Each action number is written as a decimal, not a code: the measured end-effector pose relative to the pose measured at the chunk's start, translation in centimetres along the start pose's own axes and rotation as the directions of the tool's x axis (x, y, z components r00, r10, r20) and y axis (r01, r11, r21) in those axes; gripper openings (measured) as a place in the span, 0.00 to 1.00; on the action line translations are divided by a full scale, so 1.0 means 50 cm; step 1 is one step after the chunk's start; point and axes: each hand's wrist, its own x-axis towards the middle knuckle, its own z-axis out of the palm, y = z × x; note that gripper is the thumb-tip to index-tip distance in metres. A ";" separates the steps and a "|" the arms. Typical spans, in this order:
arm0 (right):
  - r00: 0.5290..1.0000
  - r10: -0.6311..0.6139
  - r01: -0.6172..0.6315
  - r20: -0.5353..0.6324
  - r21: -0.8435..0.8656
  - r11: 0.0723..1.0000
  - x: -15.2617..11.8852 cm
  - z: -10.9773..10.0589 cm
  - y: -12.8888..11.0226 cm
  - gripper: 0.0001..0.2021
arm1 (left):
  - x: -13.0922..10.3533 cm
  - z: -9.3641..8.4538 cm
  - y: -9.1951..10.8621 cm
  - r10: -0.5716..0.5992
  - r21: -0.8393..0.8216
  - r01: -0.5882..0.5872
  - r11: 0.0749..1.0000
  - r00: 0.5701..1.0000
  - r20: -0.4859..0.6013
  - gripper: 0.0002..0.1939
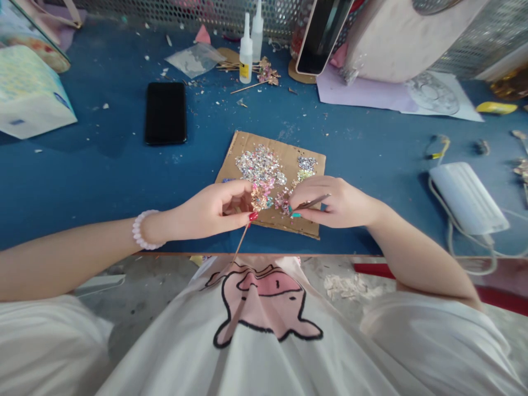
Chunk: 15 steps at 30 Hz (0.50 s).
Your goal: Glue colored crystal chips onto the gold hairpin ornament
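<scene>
My left hand is closed on a hairpin topped by a gold and pink flower ornament; its thin stick slants down past the table's edge. My right hand grips dark metal tweezers, whose tips are hidden by the fingers, close to a small pile of pink rhinestones. Under both hands lies a cardboard sheet. Farther back on it spreads a heap of silvery rhinestones, with little dark grey and yellowish piles at the right.
A black phone lies on the blue table. Glue bottles and several finished-looking hairpins stand or lie behind. A tissue pack sits far left, a white power bank with cable at right, and a propped phone behind.
</scene>
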 end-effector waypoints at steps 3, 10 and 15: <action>1.000 0.011 -0.012 0.016 0.041 0.999 0.000 0.002 -0.003 0.07 | 0.000 0.001 0.001 -0.005 0.005 0.005 1.000 1.000 0.003 0.11; 0.999 0.011 -0.013 0.047 0.053 0.999 0.001 0.008 -0.005 0.07 | 0.000 -0.001 -0.001 -0.004 0.008 0.004 1.000 1.000 0.002 0.11; 1.000 -0.010 0.010 0.025 0.007 1.000 0.003 0.005 0.000 0.06 | -0.001 0.001 -0.004 0.001 0.003 -0.001 1.000 1.000 0.001 0.12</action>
